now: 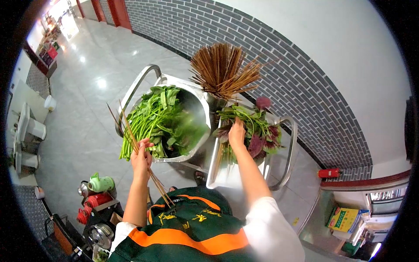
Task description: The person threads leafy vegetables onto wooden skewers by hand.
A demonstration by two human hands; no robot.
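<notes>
My left hand [140, 162] is closed around a few long, thin wooden chopsticks [158, 185], slanting from over the pot's left side down toward my apron. Beside it, a large metal pot [203, 107] holds a heap of green leafy vegetables [148, 118]; their stems hang over the near left rim, and haze blurs the right part. My right hand [237, 133] reaches into leafy greens with purple-red leaves [257, 142] on a metal tray [213, 168] to the right. Its fingers are closed on the stems, partly hidden among them.
A dense bundle of brown sticks [222, 72] stands upright behind the pot and tray. Curved metal handles [291, 163] flank the cart. A grey brick wall [279, 52] runs behind. At lower left are a green kettle [101, 183] and red items [94, 203]; a fire extinguisher [329, 173] lies right.
</notes>
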